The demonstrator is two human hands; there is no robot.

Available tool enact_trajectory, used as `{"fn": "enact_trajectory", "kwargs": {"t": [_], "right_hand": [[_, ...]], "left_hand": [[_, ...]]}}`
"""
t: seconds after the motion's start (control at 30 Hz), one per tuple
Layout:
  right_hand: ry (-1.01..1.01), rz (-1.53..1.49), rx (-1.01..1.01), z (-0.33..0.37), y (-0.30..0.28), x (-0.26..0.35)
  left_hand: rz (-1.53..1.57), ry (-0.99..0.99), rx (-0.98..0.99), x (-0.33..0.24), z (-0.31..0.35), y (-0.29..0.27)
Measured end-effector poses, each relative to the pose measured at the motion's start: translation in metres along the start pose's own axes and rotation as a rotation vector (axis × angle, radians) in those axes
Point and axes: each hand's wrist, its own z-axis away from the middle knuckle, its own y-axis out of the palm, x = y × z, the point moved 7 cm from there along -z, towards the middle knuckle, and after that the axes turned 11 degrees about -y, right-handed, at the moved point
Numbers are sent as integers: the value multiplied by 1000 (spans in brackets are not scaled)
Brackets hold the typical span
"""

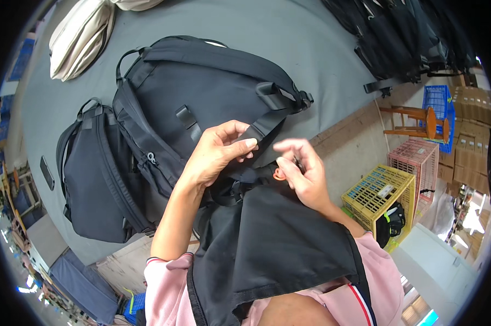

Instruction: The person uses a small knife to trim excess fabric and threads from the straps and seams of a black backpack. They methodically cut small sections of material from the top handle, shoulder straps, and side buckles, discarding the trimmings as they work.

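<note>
A large black backpack [202, 89] lies on the grey-covered table with its shoulder straps and buckles facing up. My left hand [215, 152] is closed in a pinch on a black webbing strap [267, 127] that runs from the pack's right side. Just right of it, my right hand [306, 176] is curled around a small tool with an orange finger loop [278, 174]; the rest of it is mostly hidden by the fingers. Between the hands and my body, black straps and a buckle [237, 190] hang near the table edge.
A second black backpack [90, 174] lies at the left, beside a phone [47, 173]. Beige bags [82, 38] sit far left, and a pile of black bags [400, 35] far right. Beyond the right edge stand yellow [378, 190] and pink crates [416, 157], a wooden stool [419, 122] and cartons.
</note>
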Motion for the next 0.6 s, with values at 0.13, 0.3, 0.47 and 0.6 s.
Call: {"fn": "enact_trajectory", "kwargs": {"t": [0.13, 0.3, 0.47, 0.6], "right_hand": [[-430, 533, -85, -20, 2, 32], [-470, 692, -48, -21, 5, 31], [-235, 247, -61, -35, -9, 5], [-38, -73, -66, -38, -8, -8]], "left_hand": [[29, 56, -10, -1, 5, 3], [-5, 81, -39, -4, 12, 11], [42, 153, 32, -11, 19, 24], [198, 257, 191, -10, 14, 26]]}}
